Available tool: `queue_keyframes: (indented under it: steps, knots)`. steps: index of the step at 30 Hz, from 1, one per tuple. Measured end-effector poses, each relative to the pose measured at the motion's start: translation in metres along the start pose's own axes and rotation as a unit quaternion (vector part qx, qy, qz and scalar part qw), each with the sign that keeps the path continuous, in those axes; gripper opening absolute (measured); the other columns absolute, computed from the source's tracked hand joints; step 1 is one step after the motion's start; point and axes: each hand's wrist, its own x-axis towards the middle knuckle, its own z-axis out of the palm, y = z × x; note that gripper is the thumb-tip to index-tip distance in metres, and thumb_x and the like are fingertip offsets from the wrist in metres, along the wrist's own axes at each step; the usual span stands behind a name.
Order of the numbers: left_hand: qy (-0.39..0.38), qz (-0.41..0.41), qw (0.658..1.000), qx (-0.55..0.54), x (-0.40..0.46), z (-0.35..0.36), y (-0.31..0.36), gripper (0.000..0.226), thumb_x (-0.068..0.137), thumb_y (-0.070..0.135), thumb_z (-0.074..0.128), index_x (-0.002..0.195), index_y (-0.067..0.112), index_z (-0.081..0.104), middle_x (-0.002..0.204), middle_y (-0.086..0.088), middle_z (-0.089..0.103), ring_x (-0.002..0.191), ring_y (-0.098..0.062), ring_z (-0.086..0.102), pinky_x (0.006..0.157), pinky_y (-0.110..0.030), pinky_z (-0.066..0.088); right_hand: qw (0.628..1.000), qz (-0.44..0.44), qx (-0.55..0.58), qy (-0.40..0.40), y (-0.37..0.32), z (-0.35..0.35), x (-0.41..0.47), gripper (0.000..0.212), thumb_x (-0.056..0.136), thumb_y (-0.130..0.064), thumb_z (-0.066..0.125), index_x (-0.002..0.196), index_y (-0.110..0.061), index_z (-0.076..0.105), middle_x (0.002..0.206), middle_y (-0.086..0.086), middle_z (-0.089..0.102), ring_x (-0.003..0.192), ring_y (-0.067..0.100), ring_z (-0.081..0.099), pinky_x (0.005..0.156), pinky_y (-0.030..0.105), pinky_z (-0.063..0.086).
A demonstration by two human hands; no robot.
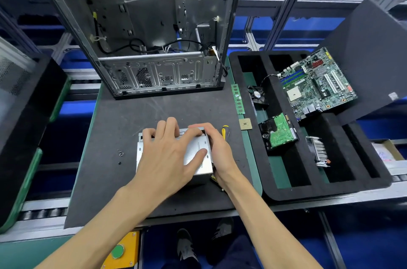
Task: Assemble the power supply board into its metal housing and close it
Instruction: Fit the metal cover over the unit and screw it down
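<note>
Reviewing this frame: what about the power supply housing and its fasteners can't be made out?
Head view:
- Metal housing: both hands, left hand and right hand, cover most of its top; lid seating unclear.
- Board inside: hidden.
- Loose screws: too small to count.
- Yellow-handled tool: mostly behind the right hand.

Most of the metal housing [199,159] top is covered by the left hand [169,156]; the board inside can't be seen. Its right side is blocked by the right hand [217,147]. Only the yellow tip of a tool [224,131] is seen. Small screws [120,153] on the surface [132,118] are too small to count. The computer case [141,26] is cut off at the top edge.
</note>
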Motion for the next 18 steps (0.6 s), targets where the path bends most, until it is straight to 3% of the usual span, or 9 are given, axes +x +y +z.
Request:
queue_keyframes:
  steps: [4, 8, 14, 18]
  knots:
    - [-0.052, 0.015, 0.998, -0.043, 0.003, -0.004, -0.009, 0.068, 0.07, 0.08, 0.053, 0.125, 0.038, 0.058, 0.096, 0.004, 0.034, 0.091, -0.02, 0.038, 0.083, -0.039, 0.031, 1.0, -0.016, -0.013, 0.016, 0.003, 0.001, 0.003, 0.03, 0.097, -0.036, 0.05, 0.092, -0.026, 0.078, 0.096, -0.001, 0.075, 0.094, 0.017, 0.071, 0.082, 0.038, 0.054]
    - [-0.109, 0.034, 0.993, -0.017, 0.006, -0.008, -0.016, 0.11, 0.045, 0.092, 0.057, 0.131, 0.024, 0.052, 0.102, 0.004, 0.035, 0.095, -0.019, 0.036, 0.084, -0.036, 0.03, 1.0, -0.011, 0.002, 0.012, 0.003, 0.001, 0.005, 0.028, 0.092, -0.04, 0.054, 0.09, -0.026, 0.078, 0.096, 0.0, 0.075, 0.091, 0.019, 0.07, 0.079, 0.039, 0.052]
    - [-0.115, 0.028, 0.992, -0.051, 0.009, -0.01, -0.019, 0.101, 0.04, 0.08, 0.069, 0.121, 0.021, 0.055, 0.104, 0.004, 0.036, 0.097, -0.018, 0.033, 0.087, -0.036, 0.034, 1.0, -0.013, -0.007, 0.014, 0.001, 0.002, 0.004, 0.03, 0.091, -0.042, 0.053, 0.091, -0.027, 0.078, 0.098, 0.001, 0.076, 0.09, 0.019, 0.07, 0.075, 0.035, 0.052]
    - [-0.107, 0.023, 0.993, -0.051, 0.01, -0.011, -0.019, 0.1, 0.04, 0.081, 0.065, 0.118, 0.02, 0.055, 0.104, 0.003, 0.037, 0.097, -0.019, 0.035, 0.087, -0.036, 0.034, 1.0, -0.017, -0.004, 0.004, 0.0, 0.002, 0.003, 0.03, 0.091, -0.042, 0.052, 0.091, -0.026, 0.078, 0.096, 0.0, 0.075, 0.088, 0.017, 0.069, 0.072, 0.032, 0.053]
